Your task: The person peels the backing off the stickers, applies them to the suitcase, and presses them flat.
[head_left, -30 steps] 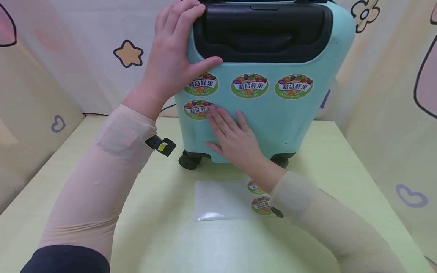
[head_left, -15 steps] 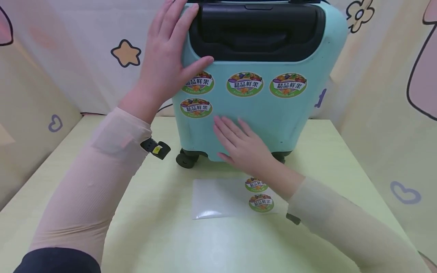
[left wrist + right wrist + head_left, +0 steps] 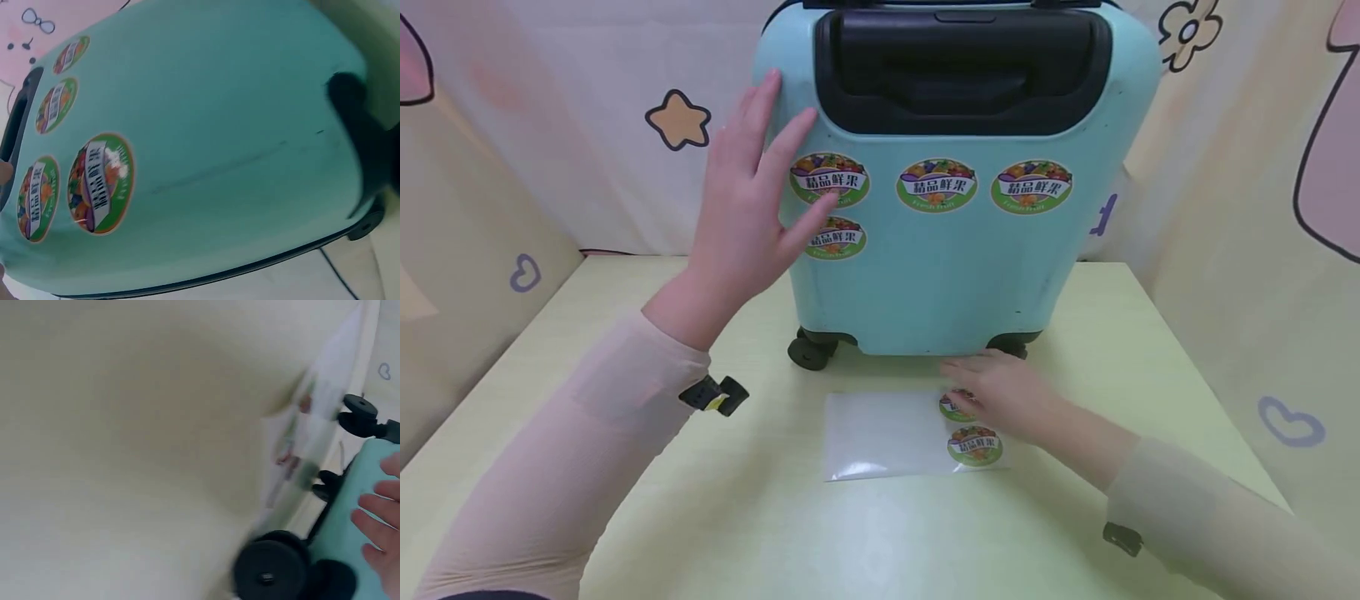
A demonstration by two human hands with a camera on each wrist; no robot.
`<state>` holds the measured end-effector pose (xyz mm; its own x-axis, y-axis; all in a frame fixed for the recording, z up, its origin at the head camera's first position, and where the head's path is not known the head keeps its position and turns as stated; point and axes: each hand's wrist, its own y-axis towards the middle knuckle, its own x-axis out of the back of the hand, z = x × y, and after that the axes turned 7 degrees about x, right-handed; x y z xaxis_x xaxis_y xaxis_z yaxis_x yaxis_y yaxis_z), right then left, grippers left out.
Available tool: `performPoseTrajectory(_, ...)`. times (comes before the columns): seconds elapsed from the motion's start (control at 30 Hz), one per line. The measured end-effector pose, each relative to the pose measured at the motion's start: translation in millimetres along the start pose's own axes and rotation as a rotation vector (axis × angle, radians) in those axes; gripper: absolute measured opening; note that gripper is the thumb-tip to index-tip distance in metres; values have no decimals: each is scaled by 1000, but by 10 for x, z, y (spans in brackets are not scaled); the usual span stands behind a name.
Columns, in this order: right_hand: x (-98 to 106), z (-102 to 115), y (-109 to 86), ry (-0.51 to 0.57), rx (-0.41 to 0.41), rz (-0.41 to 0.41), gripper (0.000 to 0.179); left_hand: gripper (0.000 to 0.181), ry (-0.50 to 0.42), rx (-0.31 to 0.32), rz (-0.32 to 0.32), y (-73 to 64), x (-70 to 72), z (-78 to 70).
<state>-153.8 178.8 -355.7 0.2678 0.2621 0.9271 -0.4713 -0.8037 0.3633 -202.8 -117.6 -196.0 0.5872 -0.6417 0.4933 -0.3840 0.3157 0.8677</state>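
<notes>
A light teal suitcase [image 3: 940,283] with a black handle panel stands upright on its wheels. Oval fruit stickers dot its front: three in an upper row, such as the middle sticker [image 3: 937,185], and one lower sticker [image 3: 838,239] at left. My left hand [image 3: 745,192] is spread at the suitcase's left side, its thumb overlapping the left stickers. Over the right part of a white sticker sheet [image 3: 880,437] reaches my right hand [image 3: 1000,392], fingers extended and nothing held. Two stickers are on the sheet, the upper one partly hidden behind the fingers.
The pale green table [image 3: 760,533] carries the suitcase and the sheet. A patterned curtain [image 3: 587,108] encloses the back and both sides. Black wheels [image 3: 809,352] sit under the suitcase's lower corners.
My right hand has left the suitcase front and moved down over the sheet. My left hand has come off the top left corner and slid lower, uncovering the upper left sticker.
</notes>
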Motion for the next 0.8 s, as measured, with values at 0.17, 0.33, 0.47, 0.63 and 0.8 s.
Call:
performPoseTrajectory(0.17, -20, 38, -286, 112, -125, 232, 37, 55, -66, -1, 56, -345, 0, -55)
performPoseTrajectory(0.33, -45, 76, -410, 164, -116, 275, 32, 58, -130, 94, 213, -695, -34, -144)
performPoseTrajectory(0.47, -64, 113, -440, 185, -113, 251, 33, 57, -157, 185, 382, -930, -75, -249)
performPoseTrajectory(0.63, -79, 163, -441, 207, -115, 280, 34, 52, -196, 296, 597, -1201, -140, -377)
performPoseTrajectory(0.8, -99, 212, -438, 175, -107, 329, 39, 51, -290, 399, 768, -1409, -219, -492)
